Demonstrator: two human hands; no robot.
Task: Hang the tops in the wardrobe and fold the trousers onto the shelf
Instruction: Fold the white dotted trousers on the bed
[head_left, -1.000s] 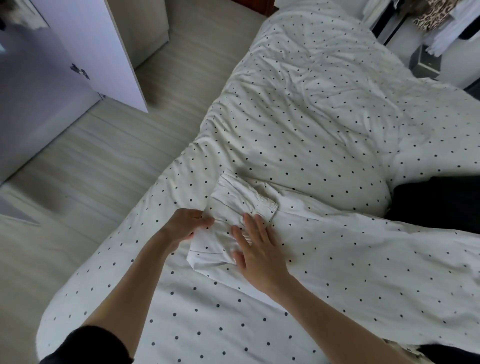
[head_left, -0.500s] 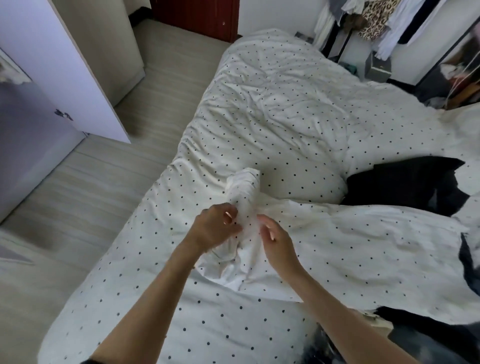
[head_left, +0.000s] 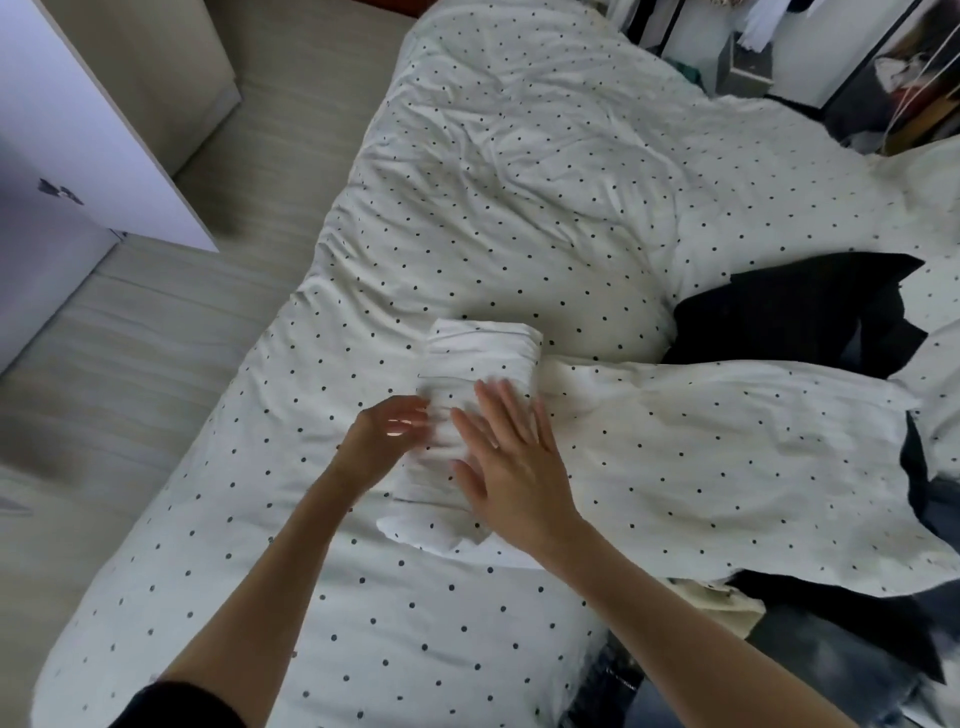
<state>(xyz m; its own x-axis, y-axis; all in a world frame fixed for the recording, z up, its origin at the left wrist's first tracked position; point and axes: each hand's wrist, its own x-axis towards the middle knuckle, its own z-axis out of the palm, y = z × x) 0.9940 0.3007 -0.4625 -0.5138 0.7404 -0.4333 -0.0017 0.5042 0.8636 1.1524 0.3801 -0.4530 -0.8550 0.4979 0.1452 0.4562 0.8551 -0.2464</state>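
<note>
Right hand (head_left: 511, 475) lies flat, fingers straight, on the folded white garment (head_left: 467, 410) on the bed (head_left: 519, 182). Left hand (head_left: 384, 436) touches its edge, fingers too blurry to read.

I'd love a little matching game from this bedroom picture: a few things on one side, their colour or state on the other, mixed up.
Things:
1. folded garment
2. duvet
3. right hand
4. crumpled clothing

States:
A. black, lying at the right of the bed
B. white with small dark dots
C. plain white, folded into a compact stack
D. fingers straight, flat on the fold

Pairs: 1-C, 2-B, 3-D, 4-A
</note>
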